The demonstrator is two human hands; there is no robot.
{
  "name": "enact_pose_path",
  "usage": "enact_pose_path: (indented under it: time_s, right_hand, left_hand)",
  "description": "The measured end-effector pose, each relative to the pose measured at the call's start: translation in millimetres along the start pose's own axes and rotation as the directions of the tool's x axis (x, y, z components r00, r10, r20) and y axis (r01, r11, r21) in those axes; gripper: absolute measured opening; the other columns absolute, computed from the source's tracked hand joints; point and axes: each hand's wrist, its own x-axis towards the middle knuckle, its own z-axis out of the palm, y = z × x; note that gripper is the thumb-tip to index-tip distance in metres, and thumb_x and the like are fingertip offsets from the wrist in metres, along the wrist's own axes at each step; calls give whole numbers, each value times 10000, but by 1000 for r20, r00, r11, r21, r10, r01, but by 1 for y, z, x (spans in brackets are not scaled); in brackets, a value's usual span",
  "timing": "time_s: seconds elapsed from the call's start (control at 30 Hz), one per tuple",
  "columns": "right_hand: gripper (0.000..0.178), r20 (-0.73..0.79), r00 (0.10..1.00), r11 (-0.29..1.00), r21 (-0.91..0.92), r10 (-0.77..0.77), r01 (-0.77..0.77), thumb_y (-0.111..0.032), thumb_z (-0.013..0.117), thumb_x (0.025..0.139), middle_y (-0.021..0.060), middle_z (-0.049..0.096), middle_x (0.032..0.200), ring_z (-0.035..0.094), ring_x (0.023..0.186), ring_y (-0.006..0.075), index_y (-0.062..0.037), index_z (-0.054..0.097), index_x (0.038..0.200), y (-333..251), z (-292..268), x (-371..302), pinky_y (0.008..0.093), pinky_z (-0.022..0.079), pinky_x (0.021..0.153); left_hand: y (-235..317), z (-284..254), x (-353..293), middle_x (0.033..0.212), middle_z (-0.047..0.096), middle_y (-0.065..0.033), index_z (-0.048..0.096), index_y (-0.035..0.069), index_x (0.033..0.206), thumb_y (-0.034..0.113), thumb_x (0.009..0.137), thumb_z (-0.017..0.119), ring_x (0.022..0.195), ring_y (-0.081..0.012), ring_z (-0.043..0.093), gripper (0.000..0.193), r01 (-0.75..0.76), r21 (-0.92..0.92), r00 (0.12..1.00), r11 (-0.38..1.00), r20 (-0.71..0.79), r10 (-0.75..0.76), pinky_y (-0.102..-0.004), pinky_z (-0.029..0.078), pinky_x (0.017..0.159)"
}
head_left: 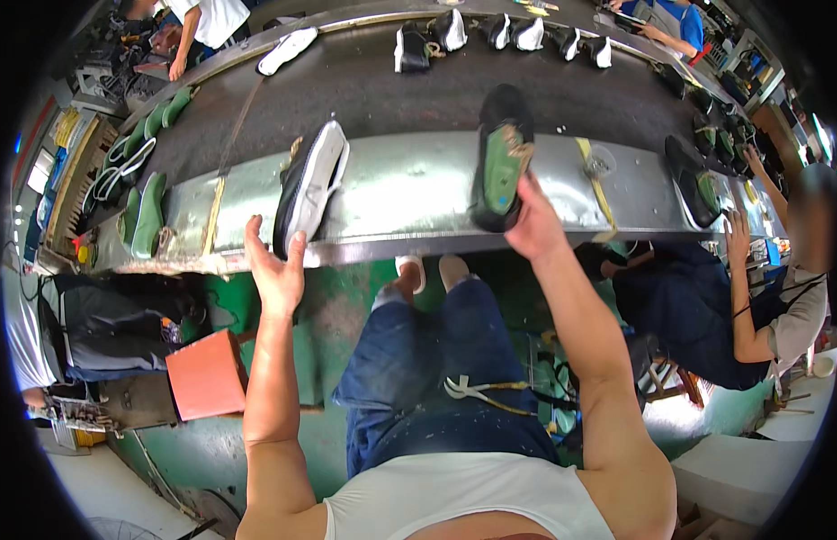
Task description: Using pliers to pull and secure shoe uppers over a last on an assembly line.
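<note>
A black shoe (490,117), underside up, shows a rounded black border around a long green panel, with rough tan scraps along one side of the panel. It is over the near part of the tabletop (373,99), above a shiny metal strip (409,184); whether it touches is unclear. The right hand (537,220) has its grip clamped on the shoe's near end, at the right edge, so most of the shoe extends beyond the fingers. The long axis runs nearly straight away from the person, one end pointing at the far side, the other toward the body.

To its left, a black shoe with a white sole (313,184) leans on its side, its far end angled right. The left hand (276,274) is beside its near end, grip spread apart; contact is unclear. Green shoes (149,216) lie farther left.
</note>
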Motion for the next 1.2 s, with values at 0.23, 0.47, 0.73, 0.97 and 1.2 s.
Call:
enact_pose_path:
  time_s: [0.23,0.47,0.73,0.97,1.2]
  right_hand:
    - [721,-546,703,749,-662,-456,-28,-460,613,971,210,508,1434,531,1294,352,7,380,1469,-110,-50,195,463,432,1083]
    - [750,-11,945,-563,-801,-328,-204,-326,656,925,216,214,1612,173,1491,443,-107,305,1551,-84,-116,244,597,226,1176]
    - [605,144,961,-771,-630,-236,-95,-328,662,909,186,409,1521,326,1436,397,-35,491,1411,-74,-45,293,562,311,1138]
    - [1118,-72,997,-354,-933,-7,-69,-744,646,786,340,522,1387,493,1342,419,127,386,1437,0,14,423,409,394,1116]
    - [894,-254,957,-438,-851,-137,-289,-520,665,840,308,542,1374,557,1279,391,110,377,1406,55,10,501,428,438,1082]
  left_hand:
    - [22,14,67,1116,698,-250,541,-81,1328,153,879,735,1032,-260,682,542,113,59,956,992,265,-125,-369,507,937]
    - [58,59,64,1213,669,-246,486,-84,1401,99,860,761,1098,-252,659,633,25,-156,859,987,508,58,-353,500,974]
    - [108,140,112,1249,626,-266,490,-25,1387,225,839,774,1020,-386,679,666,-124,-262,605,957,744,283,-398,559,861]
    - [67,140,117,1482,368,-346,342,-100,1452,427,979,604,1336,-476,452,755,50,-530,474,846,759,447,-445,399,1109]
    - [27,122,147,1474,451,-286,497,1,1395,234,935,697,1350,-430,482,553,5,-401,665,916,685,297,-432,454,1074]
